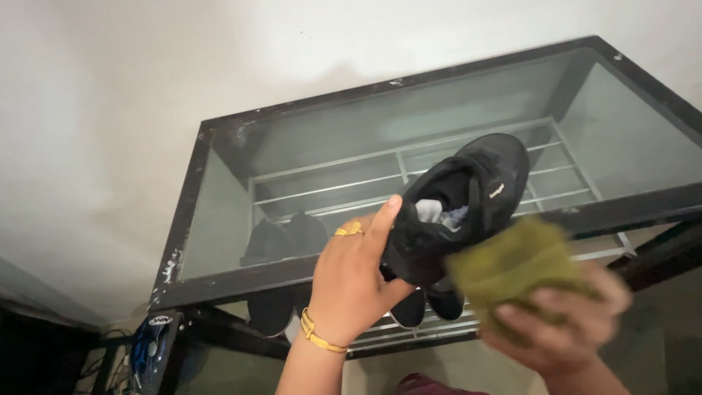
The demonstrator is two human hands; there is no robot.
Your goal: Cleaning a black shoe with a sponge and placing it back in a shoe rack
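**Operator's hands and forearms: worn items**

Your left hand [351, 281] carries a gold ring with a raised, knotted top on one finger, near the knuckle. On the left wrist you wear a slim gold bangle; a second thin gold band lies against it, so the pair reads as a double loop around the wrist. Both forearms are bare, with no sleeve showing on either. Your right hand [559, 325] is motion-blurred; no ring or band can be made out on it. Fingernails on both hands are short and unpainted as far as the view resolves.
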